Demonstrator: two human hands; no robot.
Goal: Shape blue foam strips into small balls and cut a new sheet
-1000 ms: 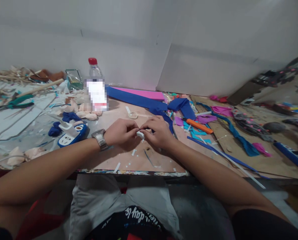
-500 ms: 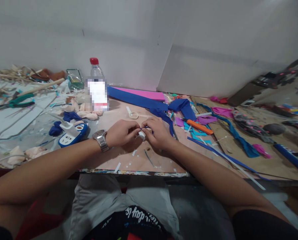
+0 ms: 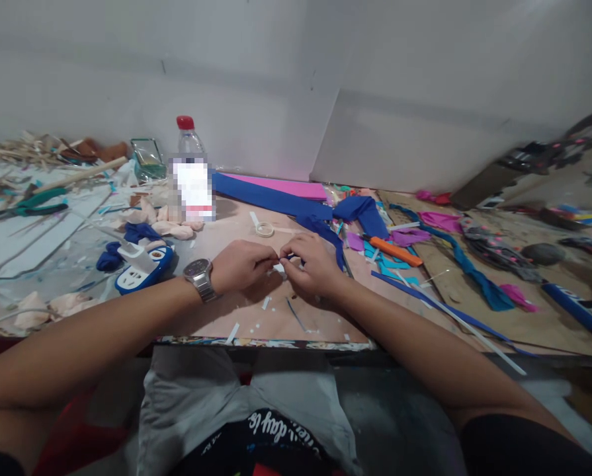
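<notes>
Fingers are brought tip to tip over the near middle of the table [image 3: 186,317], those of the left hand [image 3: 241,268] pinched narrow, though just what is gripped between them cannot be told. By the right hand [image 3: 313,264], thumb and forefinger curled close, a thin dark blue strip [image 3: 290,256] is being held, its end brought right up to the left fingertips. And the small white piece [image 3: 278,268]? It is seen just on the near side of that meeting point, tucked between the two hands and partly covered by the fingers; by which hand it is gripped cannot be made out. Beyond the hands, a pale ring [image 3: 264,229] is laid flat. Over to the left, a blue and white power socket [image 3: 144,270] is placed, with green-handled pliers [image 3: 40,200] farther off, and a red-capped bottle [image 3: 190,142] is stood upright at the far side. Across to the right, an orange tool [image 3: 397,251] is set down among blue, purple and turquoise scraps [image 3: 389,266].
</notes>
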